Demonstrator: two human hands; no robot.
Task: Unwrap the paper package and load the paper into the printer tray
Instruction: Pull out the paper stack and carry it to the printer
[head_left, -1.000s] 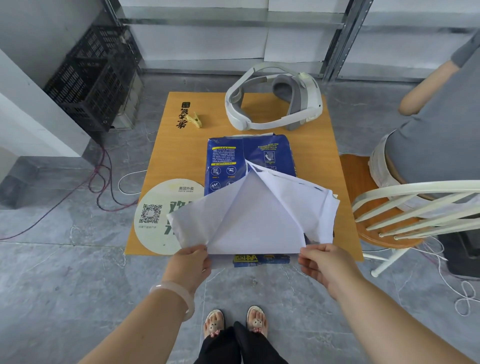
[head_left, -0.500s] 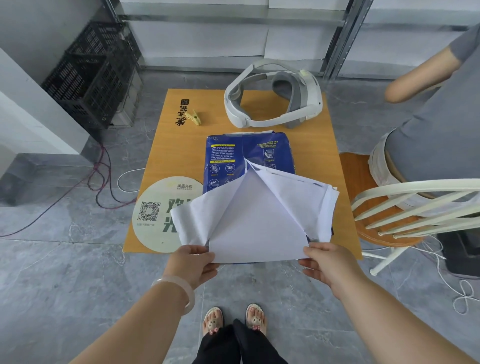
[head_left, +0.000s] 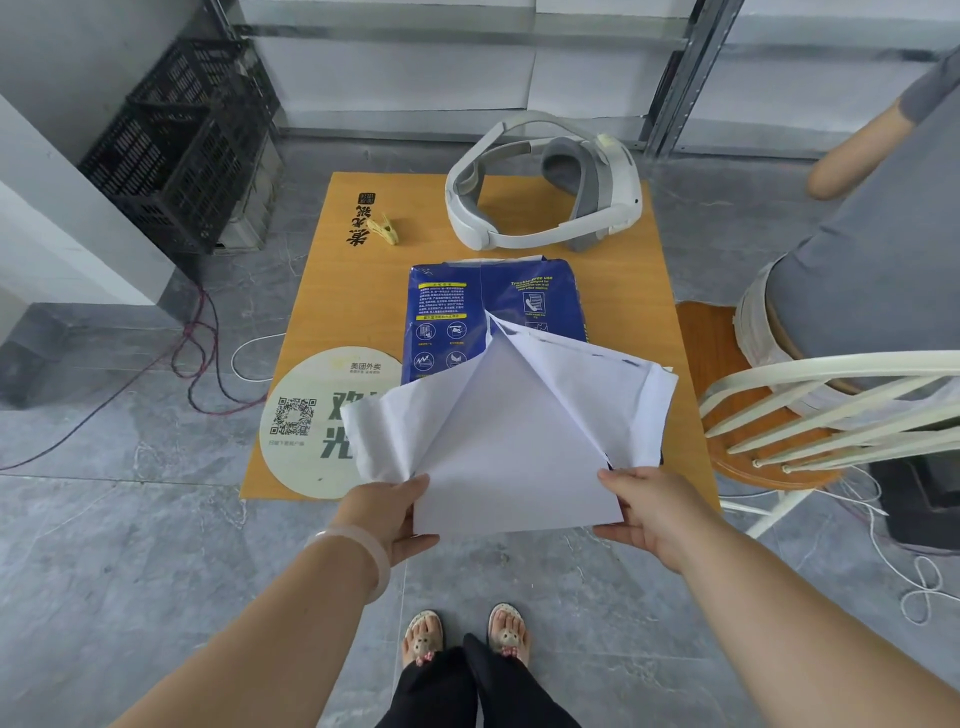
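Observation:
A blue paper package (head_left: 467, 312) lies on the small wooden table (head_left: 332, 291), its near end torn open with white wrapper flaps (head_left: 623, 395) folded out to both sides. A white paper stack (head_left: 514, 457) sticks out of the open end, past the table's near edge. My left hand (head_left: 389, 514) grips the stack's near left corner. My right hand (head_left: 649, 514) grips its near right corner. No printer or tray is in view.
A white headset (head_left: 545, 202) sits at the table's far end, a yellow clip (head_left: 383, 229) at far left, a round QR sticker (head_left: 311, 421) at near left. A white chair (head_left: 831, 405) and a seated person (head_left: 872, 270) are right; black crates (head_left: 182, 140) and cables (head_left: 208, 358) left.
Both hands have drawn the white stack toward me, further out of the blue package and past the table edge. The camera view has shifted slightly.

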